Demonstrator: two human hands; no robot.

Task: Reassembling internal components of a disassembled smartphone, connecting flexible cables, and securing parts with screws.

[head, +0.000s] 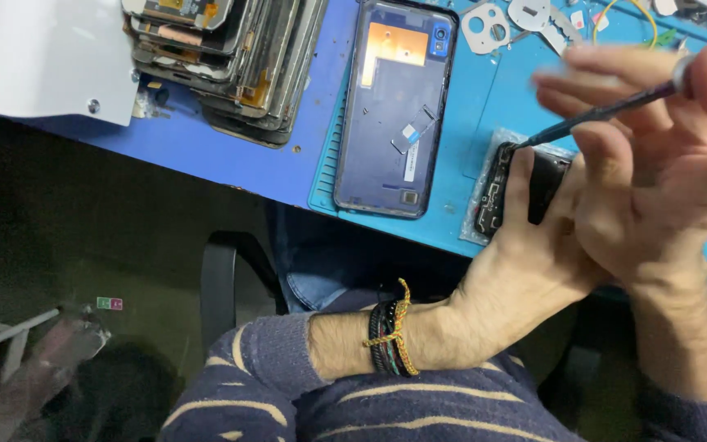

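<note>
while the opened black phone [525,192] is lying on the blue work mat [468,123] near the mat's front edge, it is pinned in place by the left hand [525,262], whose fingers [520,176] are curled over the phone's body and pressed onto it, so the hand is closed in a grasp on the phone. a thin dark screwdriver [607,110] is gripped by the right hand [664,172], the shaft being pinched between thumb and fingers, and its tip is set against the upper corner of the phone. the right hand is blurred, so the exact placing of each finger cannot be told. braided bracelets [392,337] are worn on the left wrist, and a striped blue-grey sleeve [255,385] is seen below them. just beside the phone, to its left on the same mat, a blue phone back cover [394,106] is laid with its inner face up, an orange patch being shown near its top. further left, a stack of phone frames [231,57] is piled on the blue table [206,147], well apart from the hands. small pale metal parts [501,24] are scattered at the far edge of the mat, above the screwdriver. a white panel [42,57] is resting at the table's left end.
</note>
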